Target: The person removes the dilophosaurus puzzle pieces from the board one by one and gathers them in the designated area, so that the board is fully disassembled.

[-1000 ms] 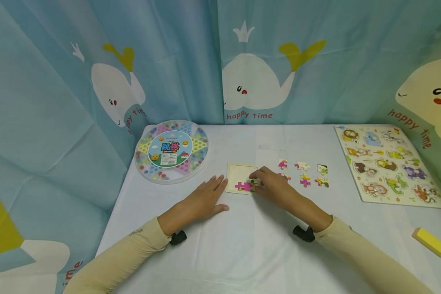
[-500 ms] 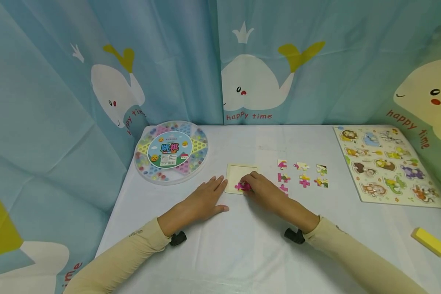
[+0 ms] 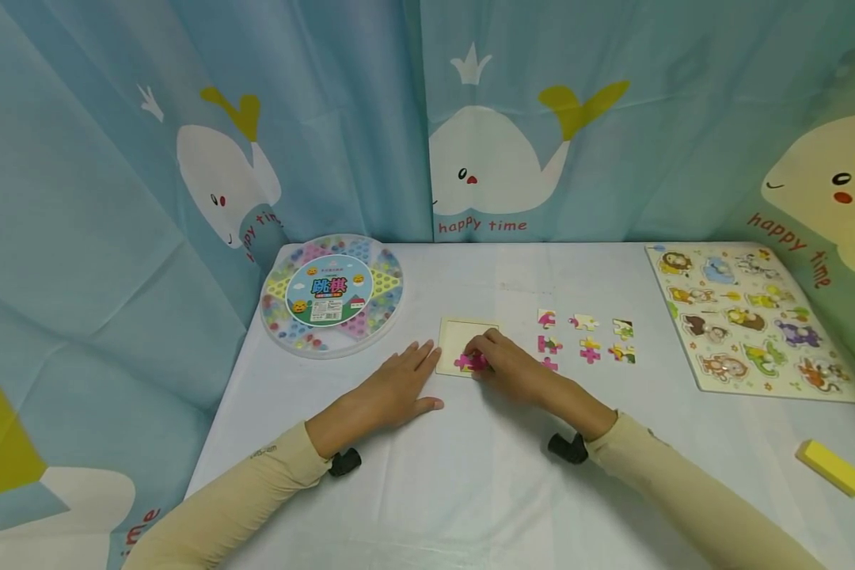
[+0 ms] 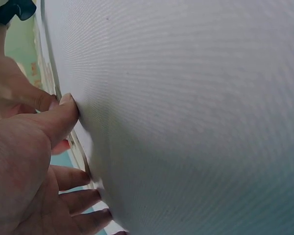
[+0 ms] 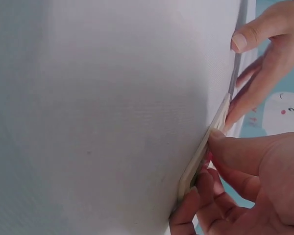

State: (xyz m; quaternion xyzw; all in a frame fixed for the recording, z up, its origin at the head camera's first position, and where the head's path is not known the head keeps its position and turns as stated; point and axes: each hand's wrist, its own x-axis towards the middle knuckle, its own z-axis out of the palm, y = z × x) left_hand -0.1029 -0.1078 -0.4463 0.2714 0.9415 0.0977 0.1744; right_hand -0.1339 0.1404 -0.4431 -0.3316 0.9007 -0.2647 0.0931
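A small square wooden puzzle tray [image 3: 463,320] lies on the white cloth between the hands. Low inside it is a pink jigsaw piece [image 3: 462,363] with a bit of yellow. My right hand [image 3: 511,367] pinches at this piece, thumb and curled fingers covering its right side. In the right wrist view the thumb is at the tray's rim [image 5: 191,169], and a bit of pink shows behind it. My left hand [image 3: 392,389] rests flat on the cloth, straight fingertips right at the tray's left edge. Several loose jigsaw pieces [image 3: 590,355] lie in rows right of the tray.
A round Chinese checkers set [image 3: 331,293] lies at the back left. An animal peg puzzle board [image 3: 751,317] lies at the right, with a yellow block [image 3: 834,468] in front of it. A blue whale-print curtain [image 3: 370,119] hangs along the far edge.
My right hand has moved left over the tray, from its right side onto the pink piece, uncovering a pink piece on the cloth. The left hand stays put.
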